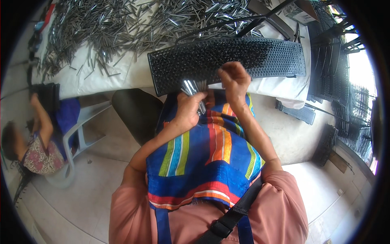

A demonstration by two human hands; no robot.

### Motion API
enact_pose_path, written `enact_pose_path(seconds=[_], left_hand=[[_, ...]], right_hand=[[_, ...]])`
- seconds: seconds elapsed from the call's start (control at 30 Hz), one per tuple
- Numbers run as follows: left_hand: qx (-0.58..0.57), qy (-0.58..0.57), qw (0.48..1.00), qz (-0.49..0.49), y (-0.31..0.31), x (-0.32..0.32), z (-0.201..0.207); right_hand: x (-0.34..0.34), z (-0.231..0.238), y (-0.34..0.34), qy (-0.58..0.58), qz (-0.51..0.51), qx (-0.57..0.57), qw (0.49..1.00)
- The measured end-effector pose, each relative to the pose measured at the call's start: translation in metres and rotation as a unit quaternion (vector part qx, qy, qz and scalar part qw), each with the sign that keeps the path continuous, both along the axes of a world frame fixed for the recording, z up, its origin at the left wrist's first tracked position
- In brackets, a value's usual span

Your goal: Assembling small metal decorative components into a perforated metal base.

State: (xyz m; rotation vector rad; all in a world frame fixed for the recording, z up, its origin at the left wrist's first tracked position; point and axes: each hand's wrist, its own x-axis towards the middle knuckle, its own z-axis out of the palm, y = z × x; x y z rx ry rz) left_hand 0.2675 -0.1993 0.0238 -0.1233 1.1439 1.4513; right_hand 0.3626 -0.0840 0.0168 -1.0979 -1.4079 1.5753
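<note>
Gripping a fanned bundle of slim metal pieces (pixel 188 86), our left hand (pixel 188 110) is closed round them just above centre. The perforated black panel (pixel 286 61) lies from 12 to 1 o'clock; our right hand (pixel 235 81), at 1 o'clock by its near rim, is narrowly curled, and we cannot tell whether it pinches anything. We'd judge it best to hold the bundle lightly, ends level, so single pieces slide out. A loose heap (pixel 97 30) spreads at 11 o'clock.
</note>
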Motion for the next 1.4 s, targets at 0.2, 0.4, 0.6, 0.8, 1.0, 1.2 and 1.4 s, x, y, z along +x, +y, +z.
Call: enact_pose_path(seconds=[0.2,0.4,0.6,0.8,1.0,1.2,1.4], left_hand=[[-0.031,-0.005,0.999,0.017,0.005,-0.001,0.013],[-0.011,-0.034,0.999,0.017,0.002,-0.005,0.002],[0.004,-0.049,0.999,0.004,0.004,-0.007,-0.001],[0.002,-0.05,0.997,0.054,0.009,-0.004,0.013],[-0.046,-0.026,0.997,0.05,0.01,-0.001,0.016],[-0.017,-0.025,0.999,0.013,0.009,-0.006,0.009],[-0.015,-0.054,0.998,0.038,0.01,-0.008,0.014]], right_hand=[[-0.017,-0.006,0.014,-0.02,-0.038,0.141,0.989],[-0.021,0.002,0.017,-0.224,0.044,0.383,0.895],[-0.013,0.02,0.01,-0.262,0.093,0.449,0.849],[0.004,0.012,-0.008,-0.141,0.171,-0.091,0.971],[-0.009,-0.006,0.016,-0.058,-0.028,0.143,0.988],[-0.014,0.004,0.015,-0.231,0.035,0.399,0.887],[0.0,0.018,-0.003,-0.208,0.136,0.134,0.959]])
